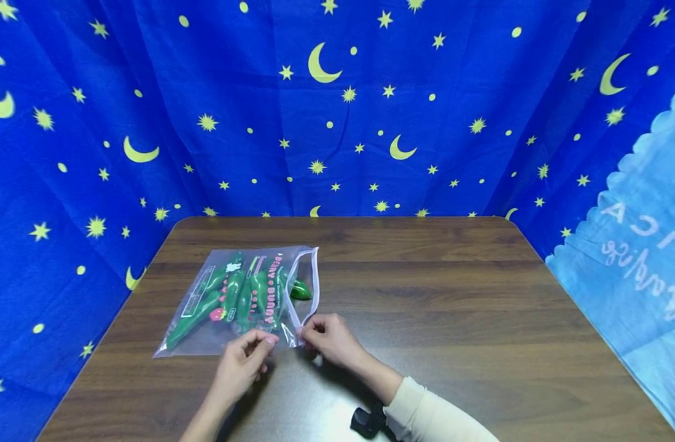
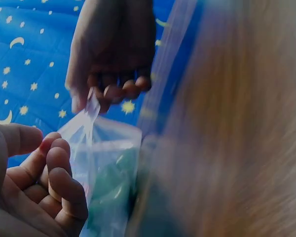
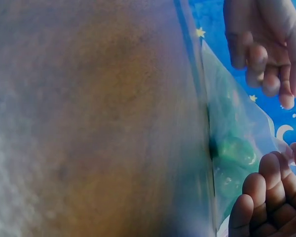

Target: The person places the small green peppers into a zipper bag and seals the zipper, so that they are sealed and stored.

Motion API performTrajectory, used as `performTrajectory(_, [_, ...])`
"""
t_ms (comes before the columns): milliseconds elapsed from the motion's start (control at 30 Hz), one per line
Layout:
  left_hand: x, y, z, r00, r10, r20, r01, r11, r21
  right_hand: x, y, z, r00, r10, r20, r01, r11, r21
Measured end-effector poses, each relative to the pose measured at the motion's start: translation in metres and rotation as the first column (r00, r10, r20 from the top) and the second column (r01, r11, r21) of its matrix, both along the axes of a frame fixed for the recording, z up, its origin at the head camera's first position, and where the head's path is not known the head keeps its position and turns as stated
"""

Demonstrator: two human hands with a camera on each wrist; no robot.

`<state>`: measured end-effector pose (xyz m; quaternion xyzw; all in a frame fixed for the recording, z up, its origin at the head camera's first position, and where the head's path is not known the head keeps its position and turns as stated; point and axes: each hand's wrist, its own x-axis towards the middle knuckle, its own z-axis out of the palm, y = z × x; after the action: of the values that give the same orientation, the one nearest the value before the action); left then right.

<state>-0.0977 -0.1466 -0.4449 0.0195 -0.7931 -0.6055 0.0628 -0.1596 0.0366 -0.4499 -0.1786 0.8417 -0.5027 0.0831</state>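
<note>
A clear zip bag (image 1: 204, 350) with a pale purple zip edge and pink print lies on the left half of the table. Several long green peppers (image 1: 234, 288) show through its plastic, and one glossy green end (image 1: 300, 290) sits at the gaping mouth on the right. My right hand (image 1: 331, 337) pinches the near corner of the zip edge between thumb and index finger. By the bag's near edge is my left hand (image 1: 245, 359), thumb and index tips close together. In the right wrist view, the left hand (image 3: 266, 54) is apart from the bag, its fingers loosely bent.
The wooden table (image 1: 453, 319) extends to the right of the bag. A black object (image 1: 366, 422) shows at the right wrist. Blue curtain (image 1: 337, 110) with moons and stars surrounds the table, and a light blue cloth (image 1: 647, 245) hangs at right.
</note>
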Motion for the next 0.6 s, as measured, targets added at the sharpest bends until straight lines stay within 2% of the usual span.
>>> performTrajectory(133, [0.011, 0.005, 0.0, 0.989, -0.022, 0.146, 0.017, 0.999, 0.037, 0.0, -0.001, 0.0, 1.0, -0.002, -0.02, 0.002, 1.0, -0.003])
performTrajectory(267, [0.019, 0.01, -0.005, 0.97, -0.098, 0.224, 0.072, 0.99, 0.122, -0.002, -0.002, 0.0, 0.999, -0.012, -0.034, 0.012, 1.0, -0.006])
performTrajectory(367, [0.022, 0.014, -0.01, 0.939, -0.214, 0.27, 0.152, 0.961, 0.232, -0.003, -0.002, 0.001, 0.999, -0.021, -0.045, 0.021, 1.0, -0.008])
performTrajectory(467, [0.024, 0.018, -0.015, 0.9, -0.312, 0.303, 0.201, 0.916, 0.347, -0.003, -0.002, 0.002, 0.997, -0.025, -0.066, 0.024, 1.0, -0.01])
performTrajectory(500, [0.025, 0.019, -0.017, 0.892, -0.33, 0.31, 0.204, 0.904, 0.377, -0.003, -0.002, 0.002, 0.997, -0.025, -0.072, 0.024, 1.0, -0.01])
performTrajectory(600, [0.024, 0.022, -0.02, 0.882, -0.345, 0.32, 0.184, 0.878, 0.442, -0.002, -0.003, 0.003, 0.996, -0.026, -0.083, 0.025, 1.0, -0.013])
